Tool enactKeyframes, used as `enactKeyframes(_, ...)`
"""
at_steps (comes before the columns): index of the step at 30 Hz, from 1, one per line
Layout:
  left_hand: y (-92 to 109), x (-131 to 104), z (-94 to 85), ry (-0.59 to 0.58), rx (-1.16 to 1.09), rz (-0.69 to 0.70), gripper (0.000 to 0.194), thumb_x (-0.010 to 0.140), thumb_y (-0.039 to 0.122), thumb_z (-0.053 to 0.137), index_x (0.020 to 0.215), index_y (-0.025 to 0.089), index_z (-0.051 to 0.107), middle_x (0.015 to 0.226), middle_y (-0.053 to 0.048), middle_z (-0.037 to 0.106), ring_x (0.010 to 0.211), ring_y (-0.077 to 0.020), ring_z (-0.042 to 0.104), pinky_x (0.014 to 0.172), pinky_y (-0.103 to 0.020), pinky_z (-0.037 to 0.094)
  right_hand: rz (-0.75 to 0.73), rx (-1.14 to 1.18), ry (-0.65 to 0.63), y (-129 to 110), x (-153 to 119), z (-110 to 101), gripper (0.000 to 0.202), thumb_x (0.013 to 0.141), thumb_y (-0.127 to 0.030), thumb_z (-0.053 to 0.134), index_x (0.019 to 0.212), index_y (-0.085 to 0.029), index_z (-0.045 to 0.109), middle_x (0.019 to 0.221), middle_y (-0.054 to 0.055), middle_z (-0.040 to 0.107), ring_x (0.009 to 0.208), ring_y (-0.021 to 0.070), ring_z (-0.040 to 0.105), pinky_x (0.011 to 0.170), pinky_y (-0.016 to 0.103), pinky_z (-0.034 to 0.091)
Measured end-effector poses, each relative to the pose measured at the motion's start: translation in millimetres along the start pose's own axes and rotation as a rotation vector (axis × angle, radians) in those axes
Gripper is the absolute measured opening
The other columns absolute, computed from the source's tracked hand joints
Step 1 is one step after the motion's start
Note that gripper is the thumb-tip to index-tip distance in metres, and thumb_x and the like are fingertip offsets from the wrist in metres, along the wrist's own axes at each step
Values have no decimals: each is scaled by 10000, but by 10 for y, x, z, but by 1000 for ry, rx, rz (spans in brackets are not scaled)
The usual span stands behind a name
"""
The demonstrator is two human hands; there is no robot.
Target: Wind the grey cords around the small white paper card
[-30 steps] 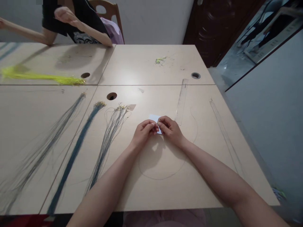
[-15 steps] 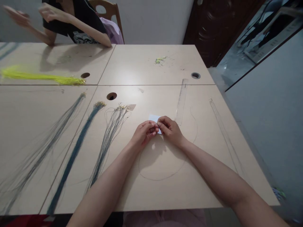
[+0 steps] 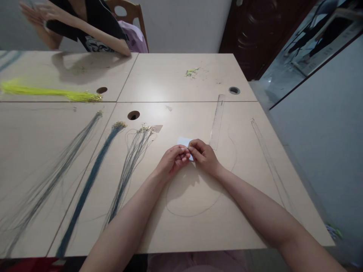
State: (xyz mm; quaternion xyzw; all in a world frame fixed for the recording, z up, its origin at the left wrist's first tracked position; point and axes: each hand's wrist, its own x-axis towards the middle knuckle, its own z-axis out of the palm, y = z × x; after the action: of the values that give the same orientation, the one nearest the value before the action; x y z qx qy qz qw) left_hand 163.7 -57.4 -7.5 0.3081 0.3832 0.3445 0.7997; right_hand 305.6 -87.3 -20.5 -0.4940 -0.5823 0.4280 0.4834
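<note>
Two hands meet just left of the clear ruler's [image 3: 217, 122] near end: left hand [image 3: 172, 157] and right hand [image 3: 203, 153], each grip narrow, fingertips pinching a tiny item [image 3: 188, 148] too small to identify. Beneath them, left of the ruler, is a pale card [image 3: 183, 141]. Thin cord [image 3: 187, 216] loops over the tabletop [image 3: 244, 223] from right of the ruler round its near side.

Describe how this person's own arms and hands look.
The left hand and right hand show no gloves, rings or watch. The left arm and right arm are bare to the picture's edge, with no sleeve, cable or clear marking visible.
</note>
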Motion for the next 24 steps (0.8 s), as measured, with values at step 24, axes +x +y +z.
enactKeyframes(24,9,-8,39,64,-29,-11,92,635,178,610,675,103,573,624,-14,573,570,-71,525,542,-180,430,-47,-49,2,6,-1,0,119,846,-299,449,806,-196,494,610,-36,452,535,95,420,507,223,311)
